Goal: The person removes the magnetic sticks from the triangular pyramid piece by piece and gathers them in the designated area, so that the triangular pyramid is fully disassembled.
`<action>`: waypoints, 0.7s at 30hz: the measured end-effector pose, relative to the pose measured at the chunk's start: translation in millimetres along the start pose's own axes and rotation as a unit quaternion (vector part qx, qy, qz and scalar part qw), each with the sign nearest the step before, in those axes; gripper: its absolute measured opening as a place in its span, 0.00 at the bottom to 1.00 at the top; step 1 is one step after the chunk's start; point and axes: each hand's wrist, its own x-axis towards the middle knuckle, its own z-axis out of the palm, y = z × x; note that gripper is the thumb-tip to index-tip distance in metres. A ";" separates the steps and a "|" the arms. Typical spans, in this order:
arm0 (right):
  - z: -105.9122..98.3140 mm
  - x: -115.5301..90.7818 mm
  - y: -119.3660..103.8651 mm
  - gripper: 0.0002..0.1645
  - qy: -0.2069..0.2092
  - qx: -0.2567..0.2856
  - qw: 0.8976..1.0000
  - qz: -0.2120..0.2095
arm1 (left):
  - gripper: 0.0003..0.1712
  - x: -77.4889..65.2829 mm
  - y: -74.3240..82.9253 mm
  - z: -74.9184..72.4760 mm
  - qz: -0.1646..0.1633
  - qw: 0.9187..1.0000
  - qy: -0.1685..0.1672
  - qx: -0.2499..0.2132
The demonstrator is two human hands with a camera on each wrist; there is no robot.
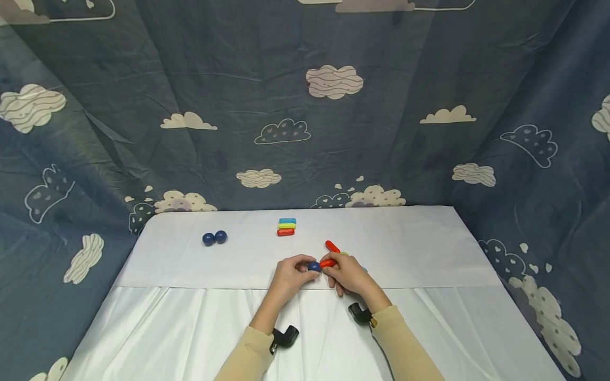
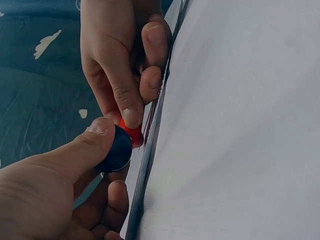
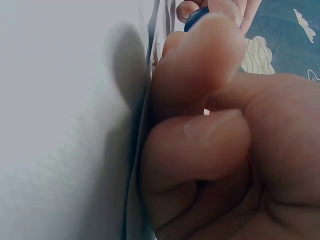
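Note:
In the head view my left hand (image 1: 286, 276) pinches a dark blue ball (image 1: 313, 266) between thumb and fingers. My right hand (image 1: 351, 274) pinches a short red stick (image 1: 327, 263), its end against the ball. The left wrist view shows the ball (image 2: 116, 150) meeting the red stick (image 2: 132, 132), which the right thumb and fingers largely cover. Curled fingers of the right hand (image 3: 200, 145) fill the right wrist view, and the ball (image 3: 195, 20) peeks out behind them. Another red stick (image 1: 332, 246) lies just beyond the right hand, beside a partly hidden yellow-green piece (image 1: 343, 253).
Two dark blue balls (image 1: 214, 238) sit together at the far left of the white-covered table (image 1: 405, 238). Near the back middle lie a blue stick (image 1: 287, 220), a yellow-green one (image 1: 287, 226) and a red one (image 1: 286, 232). Cloud-patterned curtain (image 1: 286, 169) surrounds the table.

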 end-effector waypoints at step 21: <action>-1.5 -3.5 -3.6 0.11 -0.016 0.014 1.000 0.003 | 0.19 1.4 -9.3 -54.6 -0.023 0.989 0.138 -0.049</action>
